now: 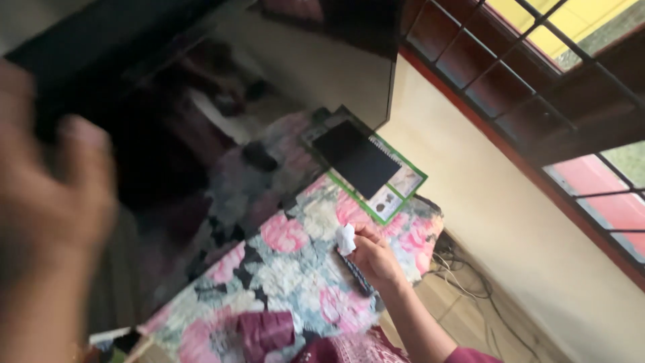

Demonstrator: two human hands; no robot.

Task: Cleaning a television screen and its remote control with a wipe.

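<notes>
My right hand [377, 259] pinches a small crumpled white tissue [346, 238] between its fingertips. It rests over a dark remote control [358, 274] that lies on a table covered by a pink, white and grey floral cloth [282, 269]. My left hand [47, 202] is raised close to the camera at the left edge. It is heavily blurred, fingers spread, nothing visible in it, in front of a large dark glossy screen [168, 121].
A black spiral notebook [356, 158] lies on a green-edged sheet [398, 191] at the table's far end. A maroon cloth [265, 331] sits near me. Cables [463, 269] run along the floor by the cream wall. A barred window [537, 74] is at the right.
</notes>
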